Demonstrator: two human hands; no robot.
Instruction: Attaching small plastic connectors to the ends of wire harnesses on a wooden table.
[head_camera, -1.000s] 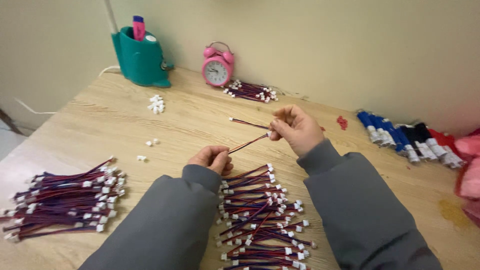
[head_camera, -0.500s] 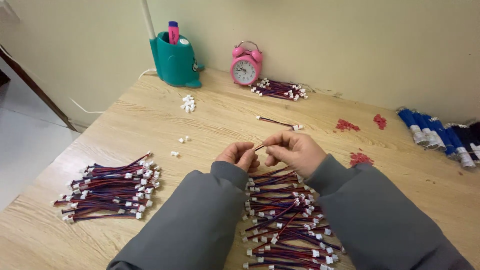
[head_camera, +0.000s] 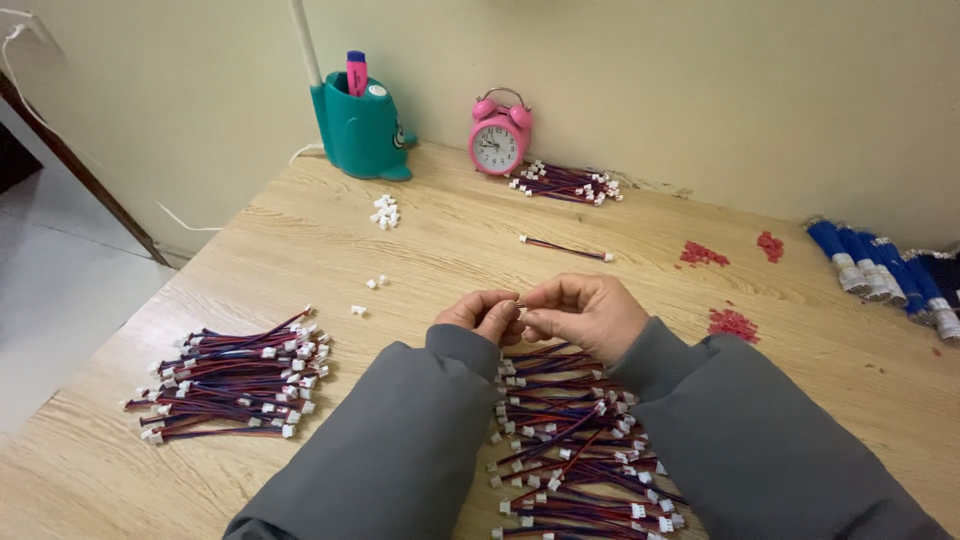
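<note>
The left hand (head_camera: 485, 313) and right hand (head_camera: 585, 312) are meeting fingertip to fingertip just behind the near wire pile (head_camera: 570, 440), while another wire bundle (head_camera: 235, 375) is lying well to their left on the table (head_camera: 440, 240). A single wire (head_camera: 565, 248) is lying behind the hands, and farther back the alarm clock (head_camera: 499, 140) is standing against the wall, with the pen holder (head_camera: 360, 125) sitting to its left.

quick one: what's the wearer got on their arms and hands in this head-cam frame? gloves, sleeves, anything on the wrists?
Both hands are bare: no gloves and no rings or watch in view. The left hand and the right hand each come out of a long plain grey sleeve of soft, thick fabric, with a folded cuff at the wrist. The left sleeve and right sleeve match, with no markings or logos.
</note>
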